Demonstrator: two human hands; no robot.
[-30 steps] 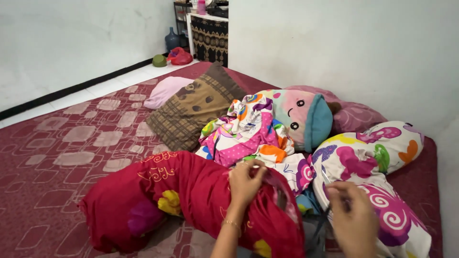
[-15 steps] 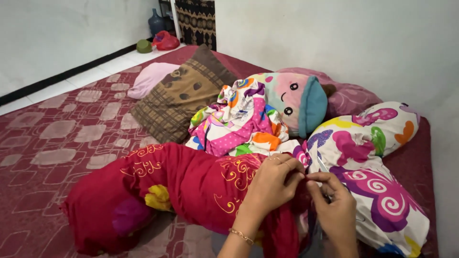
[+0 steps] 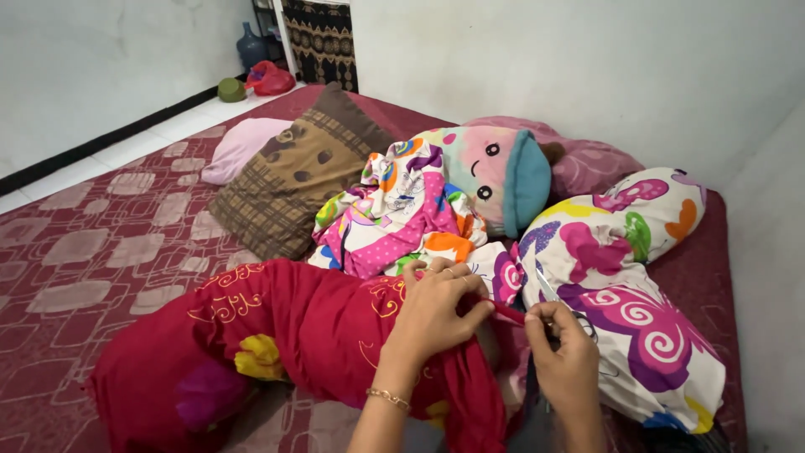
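Gathering the open end of a red pillowcase (image 3: 285, 335) is the step judged to be in hand, with the bolster inside already covered along most of its length. The bolster is laid across the near part of a maroon patterned mattress (image 3: 109, 252), its far end pointing left and its open end bunched under the hands. The cloth at that end is pinched by the left hand (image 3: 436, 315), fingers curled tight over a fold of red fabric. A thin strip of the same red cloth is held between thumb and fingertips of the right hand (image 3: 566, 356), closed narrowly on it; whether it is a tie or only a hem cannot be told. The two hands are just beside each other.

Just beside the right hand a white pillow with butterfly print (image 3: 625, 294) is seen, and behind it a pastel plush toy (image 3: 495, 176), a crumpled colourful cloth (image 3: 402, 218) and a brown patterned cushion (image 3: 293, 184).

The next move is judged to call for keeping the gathered cloth taut while the strip is drawn snug, without the fabric slipping back off the bolster.
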